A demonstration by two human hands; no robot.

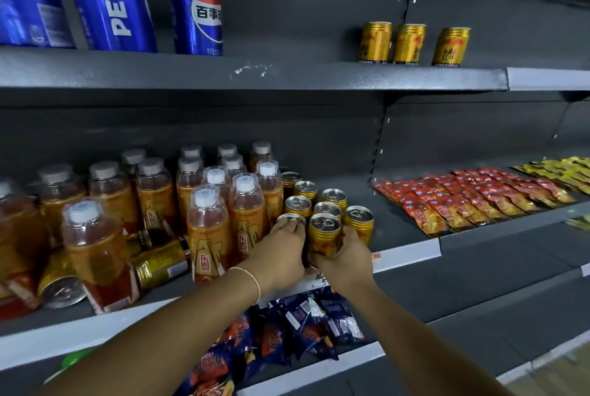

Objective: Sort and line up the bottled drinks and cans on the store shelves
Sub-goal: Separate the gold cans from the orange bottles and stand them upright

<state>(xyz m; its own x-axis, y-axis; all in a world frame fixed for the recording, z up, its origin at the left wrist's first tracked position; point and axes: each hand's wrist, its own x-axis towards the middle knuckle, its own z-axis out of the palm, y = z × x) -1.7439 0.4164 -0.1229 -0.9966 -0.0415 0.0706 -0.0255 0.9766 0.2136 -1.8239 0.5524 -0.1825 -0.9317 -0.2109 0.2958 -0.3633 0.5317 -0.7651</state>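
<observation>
On the middle shelf [405, 250] stand several gold cans in short rows. My left hand [281, 255] grips the front left gold can [291, 220], whose top shows above my fingers. My right hand [346, 256] grips the front gold can [324, 236] beside it. Left of the cans stand several orange drink bottles [209, 233] with clear caps. Two gold cans [159, 263] lie on their sides among the bottles at the left. On the upper shelf three gold cans [410, 43] stand upright at the right, and blue Pepsi cans [194, 7] stand at the left.
Red snack packets [463, 201] and yellow packets [562, 170] lie in rows on the middle shelf at the right. Blue and orange snack bags [287, 331] fill the shelf below my hands. The upper shelf's middle stretch [287, 73] is bare grey metal.
</observation>
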